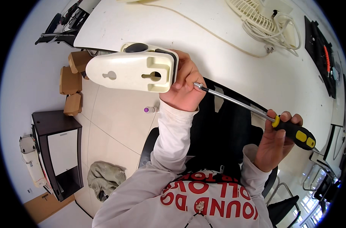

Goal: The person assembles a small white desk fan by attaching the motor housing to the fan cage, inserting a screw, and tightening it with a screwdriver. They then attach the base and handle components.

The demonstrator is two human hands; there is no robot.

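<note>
My left hand [188, 76] is closed around the right end of a cream plastic housing [123, 68], long and rounded at its left end. Two keyhole-shaped slots show in its flat face, and a dark oval knob [136, 48] sits on its far side. In my right hand [273, 148] is a screwdriver [241, 103] with a black and yellow handle, its fingers wrapped round the grip. Its long metal shaft slants up to the left. A small silver screw-like piece [198, 85] sits at its tip, against the fingers of my left hand.
On the white table [173, 28] lie a cream fan grille [252, 15], a coiled cable [269, 36] and a black tool mat [319, 53]. Cardboard boxes [71, 80], a dark cabinet [57, 144], a small purple-capped bottle [151, 110] and a grey-green bag [104, 176] stand on the floor.
</note>
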